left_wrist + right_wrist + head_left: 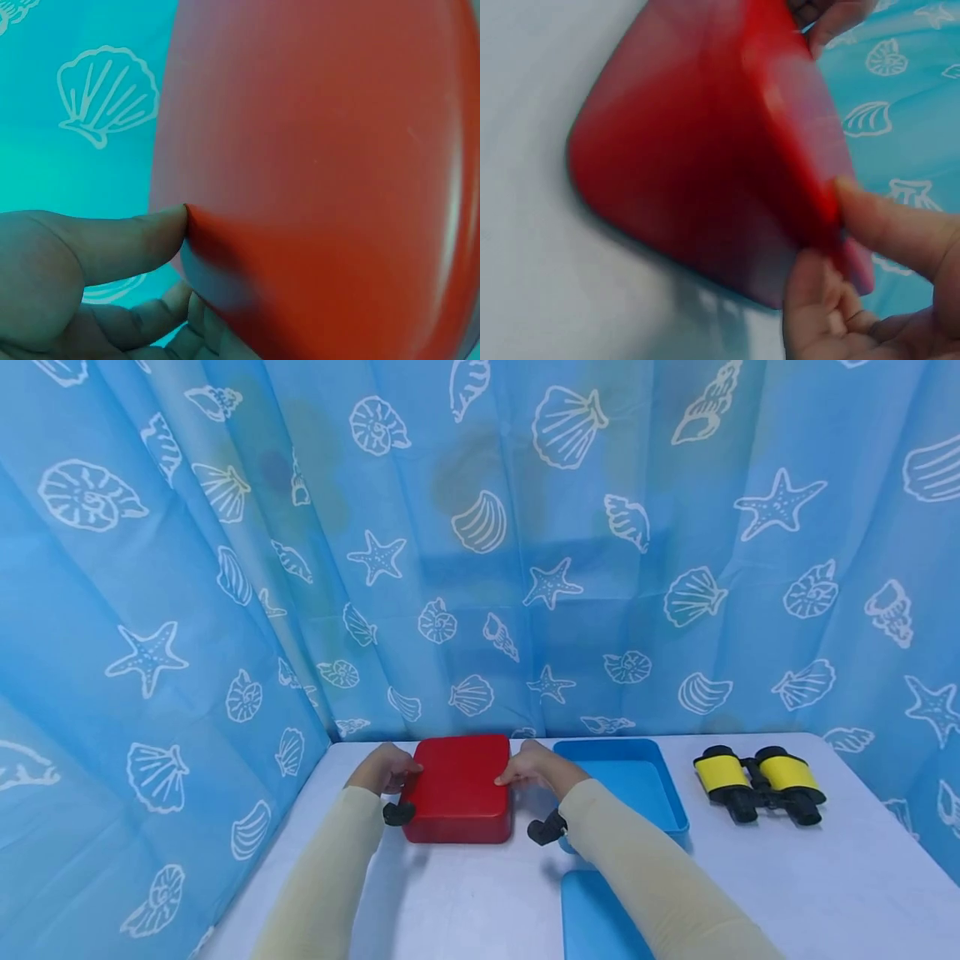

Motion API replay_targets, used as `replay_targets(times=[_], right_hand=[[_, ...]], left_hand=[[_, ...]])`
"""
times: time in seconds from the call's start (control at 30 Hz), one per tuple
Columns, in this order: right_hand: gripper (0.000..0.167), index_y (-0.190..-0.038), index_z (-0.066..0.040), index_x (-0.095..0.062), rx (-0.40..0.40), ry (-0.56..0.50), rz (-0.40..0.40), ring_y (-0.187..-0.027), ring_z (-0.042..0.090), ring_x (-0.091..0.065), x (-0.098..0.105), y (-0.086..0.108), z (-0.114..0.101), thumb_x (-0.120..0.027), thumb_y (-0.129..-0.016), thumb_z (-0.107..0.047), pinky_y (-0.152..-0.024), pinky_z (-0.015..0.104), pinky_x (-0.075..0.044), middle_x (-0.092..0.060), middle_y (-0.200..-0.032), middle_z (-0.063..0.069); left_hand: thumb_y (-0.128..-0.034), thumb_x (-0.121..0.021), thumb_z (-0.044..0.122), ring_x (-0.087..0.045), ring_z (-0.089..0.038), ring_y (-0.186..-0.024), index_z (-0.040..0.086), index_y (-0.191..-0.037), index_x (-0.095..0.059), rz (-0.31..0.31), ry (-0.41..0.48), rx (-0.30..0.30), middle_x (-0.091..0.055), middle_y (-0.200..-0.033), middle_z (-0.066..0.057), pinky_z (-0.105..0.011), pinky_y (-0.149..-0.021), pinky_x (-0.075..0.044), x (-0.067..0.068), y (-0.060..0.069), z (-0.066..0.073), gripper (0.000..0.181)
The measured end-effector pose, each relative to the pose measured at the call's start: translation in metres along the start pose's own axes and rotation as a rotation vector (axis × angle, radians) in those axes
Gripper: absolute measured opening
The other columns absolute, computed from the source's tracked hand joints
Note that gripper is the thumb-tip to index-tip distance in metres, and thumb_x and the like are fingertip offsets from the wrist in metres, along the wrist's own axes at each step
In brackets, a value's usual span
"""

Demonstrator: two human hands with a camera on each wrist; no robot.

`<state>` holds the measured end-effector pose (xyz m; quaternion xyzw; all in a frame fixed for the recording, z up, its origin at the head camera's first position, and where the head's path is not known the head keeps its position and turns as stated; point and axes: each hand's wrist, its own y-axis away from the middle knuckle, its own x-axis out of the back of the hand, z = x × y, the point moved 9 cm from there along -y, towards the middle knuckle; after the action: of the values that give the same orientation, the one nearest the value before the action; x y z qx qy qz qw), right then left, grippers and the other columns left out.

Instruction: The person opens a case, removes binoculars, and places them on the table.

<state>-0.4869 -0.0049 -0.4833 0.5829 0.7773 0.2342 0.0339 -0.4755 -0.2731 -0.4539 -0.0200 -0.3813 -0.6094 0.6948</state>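
Note:
A red square box (459,777) with rounded corners is held between both hands near the back of the table. On its left side the left hand (381,768) grips the edge, thumb on top and fingers lower down along the side. The right hand (534,765) pinches the opposite edge; in the right wrist view the thumb (900,229) lies over the rim with the fingers bent below. The red surface (322,157) fills most of the left wrist view. The box's inside is hidden, and I cannot tell whether its underside touches the table.
Right of the red box stands an open blue box (626,750), partly behind the right forearm. A flat blue lid (596,918) lies in front of it. Yellow and black binoculars (761,783) lie farther right. A shell-patterned blue curtain (480,577) borders the white table (465,902).

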Motion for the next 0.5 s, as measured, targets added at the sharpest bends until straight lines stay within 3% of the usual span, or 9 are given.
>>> replay_targets(times=[0.13,0.23,0.37,0.5], right_hand=[[0.072,-0.137,0.011,-0.036,-0.014,-0.004,-0.016,-0.089,0.025,-0.062,-0.003,0.0,-0.007,-0.076,-0.079,0.0,-0.085,0.037,-0.054,-0.059,-0.105,0.017],[0.065,-0.134,0.012,-0.039,-0.005,-0.015,0.0,-0.094,0.026,-0.062,-0.004,-0.002,-0.01,-0.074,-0.08,0.003,-0.087,0.038,-0.053,-0.059,-0.107,0.017],[0.085,-0.145,0.011,-0.023,0.013,-0.013,0.014,-0.103,0.03,-0.06,-0.002,-0.007,-0.008,-0.076,-0.077,0.006,-0.089,0.039,-0.052,-0.053,-0.119,0.02],[0.083,-0.141,0.01,-0.028,0.022,0.026,0.016,-0.104,0.031,-0.059,-0.001,-0.011,0.0,-0.08,-0.077,-0.002,-0.085,0.036,-0.054,-0.053,-0.119,0.019]], left_hand=[[-0.0733,-0.084,0.01,-0.063,-0.034,-0.093,-0.002,-0.119,-0.057,0.02,-0.01,0.019,-0.063,-0.108,-0.017,-0.043,-0.08,-0.055,0.003,0.002,-0.004,0.054],[-0.075,-0.082,0.01,-0.062,-0.034,-0.095,-0.003,-0.12,-0.057,0.016,0.004,0.021,-0.063,-0.109,-0.018,-0.043,-0.082,-0.055,0.003,-0.001,-0.003,0.053],[-0.0782,-0.079,0.005,-0.061,-0.034,-0.097,-0.005,-0.119,-0.058,0.019,0.021,0.012,-0.062,-0.11,-0.019,-0.045,-0.085,-0.054,0.0,-0.006,-0.001,0.047],[-0.0778,-0.078,0.003,-0.061,-0.037,-0.098,-0.004,-0.119,-0.058,0.028,0.017,0.004,-0.062,-0.11,-0.019,-0.047,-0.086,-0.053,0.0,-0.004,-0.001,0.046]])
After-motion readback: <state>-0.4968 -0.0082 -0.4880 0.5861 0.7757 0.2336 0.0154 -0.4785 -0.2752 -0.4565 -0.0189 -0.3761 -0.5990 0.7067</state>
